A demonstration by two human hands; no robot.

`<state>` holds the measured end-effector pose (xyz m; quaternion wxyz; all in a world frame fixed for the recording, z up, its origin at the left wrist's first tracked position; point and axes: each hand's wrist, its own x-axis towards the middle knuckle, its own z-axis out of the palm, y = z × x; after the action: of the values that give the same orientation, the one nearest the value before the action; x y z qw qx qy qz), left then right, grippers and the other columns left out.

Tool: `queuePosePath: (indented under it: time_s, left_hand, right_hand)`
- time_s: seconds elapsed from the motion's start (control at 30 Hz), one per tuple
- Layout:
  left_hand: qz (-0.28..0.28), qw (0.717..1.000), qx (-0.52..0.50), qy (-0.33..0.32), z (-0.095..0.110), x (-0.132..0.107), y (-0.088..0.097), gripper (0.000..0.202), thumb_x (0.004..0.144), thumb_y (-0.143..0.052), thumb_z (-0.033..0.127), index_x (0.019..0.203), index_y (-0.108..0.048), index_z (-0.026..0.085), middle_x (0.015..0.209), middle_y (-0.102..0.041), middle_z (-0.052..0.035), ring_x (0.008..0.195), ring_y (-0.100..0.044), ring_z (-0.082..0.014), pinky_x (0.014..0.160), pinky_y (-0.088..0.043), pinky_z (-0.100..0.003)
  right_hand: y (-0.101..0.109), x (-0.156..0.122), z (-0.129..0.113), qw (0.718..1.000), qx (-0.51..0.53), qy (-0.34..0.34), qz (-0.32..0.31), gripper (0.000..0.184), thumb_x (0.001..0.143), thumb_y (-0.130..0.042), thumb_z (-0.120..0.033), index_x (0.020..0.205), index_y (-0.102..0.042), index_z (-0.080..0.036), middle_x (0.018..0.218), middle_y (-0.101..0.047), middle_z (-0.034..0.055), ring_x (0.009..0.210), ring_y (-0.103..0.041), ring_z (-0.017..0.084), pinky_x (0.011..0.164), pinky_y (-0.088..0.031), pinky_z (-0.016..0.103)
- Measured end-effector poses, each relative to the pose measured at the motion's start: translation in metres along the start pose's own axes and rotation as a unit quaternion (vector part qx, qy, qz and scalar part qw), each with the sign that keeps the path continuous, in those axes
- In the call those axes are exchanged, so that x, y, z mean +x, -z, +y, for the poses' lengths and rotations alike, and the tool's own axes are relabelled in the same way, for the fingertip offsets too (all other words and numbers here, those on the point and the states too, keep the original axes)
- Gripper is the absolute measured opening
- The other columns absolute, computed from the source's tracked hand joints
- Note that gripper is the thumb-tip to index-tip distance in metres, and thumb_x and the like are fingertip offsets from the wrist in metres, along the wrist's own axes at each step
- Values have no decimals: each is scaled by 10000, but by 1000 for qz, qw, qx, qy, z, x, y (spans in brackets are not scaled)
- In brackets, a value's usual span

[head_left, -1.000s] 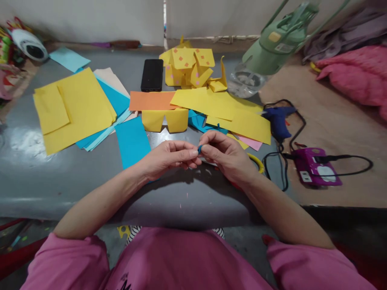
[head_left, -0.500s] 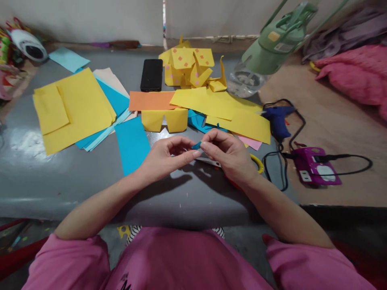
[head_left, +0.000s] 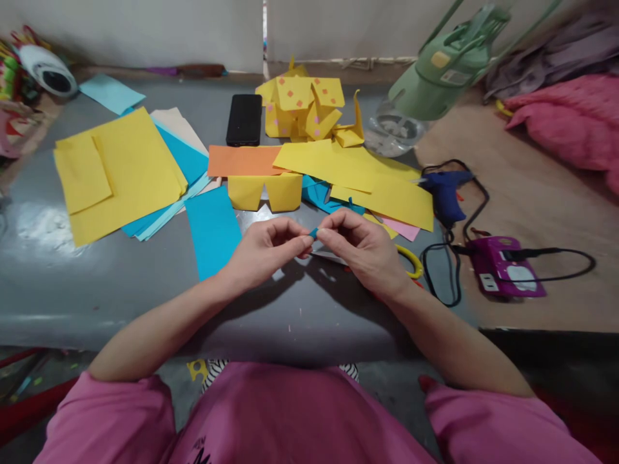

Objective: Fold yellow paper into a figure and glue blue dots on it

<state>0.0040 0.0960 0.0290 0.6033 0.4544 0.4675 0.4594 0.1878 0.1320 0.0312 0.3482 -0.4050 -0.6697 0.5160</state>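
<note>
Between my fingertips is a tiny blue paper piece [head_left: 314, 232]. My left hand [head_left: 271, 248] pinches its left end, thumb against forefinger. From the other side my right hand [head_left: 365, 248] grips it in a pinch too. Scissors [head_left: 410, 260] with yellow and red handles lie on the table, partly hidden under my right hand, blades toward the left. Just beyond the hands are a notched yellow paper piece [head_left: 264, 193], blue paper scraps [head_left: 323, 193] and long yellow sheets [head_left: 387, 193]. A blue paper sheet [head_left: 213, 232] lies beside my left forearm.
A yellow sheet stack [head_left: 130, 174] lies left. Behind are a black phone [head_left: 244, 120], an orange strip [head_left: 242, 161], a spotted yellow paper model [head_left: 300, 106] and a green bottle [head_left: 435, 71]. At right are a blue glue gun [head_left: 447, 196], its cable and a purple power strip [head_left: 505, 265].
The fingertips of both hands have closed in on the blue piece, and less of it shows. My hands have shifted very slightly left.
</note>
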Motion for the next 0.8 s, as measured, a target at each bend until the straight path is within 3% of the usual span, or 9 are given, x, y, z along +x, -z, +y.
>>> queuePosePath:
  time_s: [0.17,0.37,0.57,0.67,0.8]
  left_hand:
    - [5,999,-14,32,4,1,0,282,731,-804,391,712,-644,159,653,-664,9,622,-617,-107,637,-501,-245]
    - [-10,998,31,44,0,-1,-1,174,767,-733,309,725,-662,156,661,-676,-2,611,-602,-100,594,-466,-231]
    - [4,996,90,30,0,-1,3,175,796,-726,332,793,-705,159,708,-704,-6,637,-616,-104,586,-454,-221]
    - [2,995,88,40,4,0,4,194,799,-724,347,773,-698,157,690,-698,-9,655,-633,-115,627,-481,-231]
    - [2,997,73,31,7,1,4,226,788,-745,385,809,-703,163,756,-715,-11,702,-648,-116,668,-495,-233]
  right_hand:
    - [2,1,-1,999,-33,21,14,234,924,-653,-443,954,-689,-213,853,-606,16,682,-521,128,570,-391,270]
    - [2,2,-1,977,-170,126,23,177,894,-700,-301,746,-657,-214,723,-606,-1,684,-530,139,625,-407,283]
    - [0,2,0,1000,-29,0,9,211,876,-706,-370,764,-634,-206,685,-561,-27,606,-460,112,568,-364,271]
    - [1,3,0,998,43,-30,28,265,834,-748,-424,753,-618,-207,653,-512,-49,570,-401,95,539,-323,265]
    - [2,3,-4,999,27,-44,10,322,797,-775,-486,745,-639,-199,671,-542,-34,588,-419,99,533,-314,264]
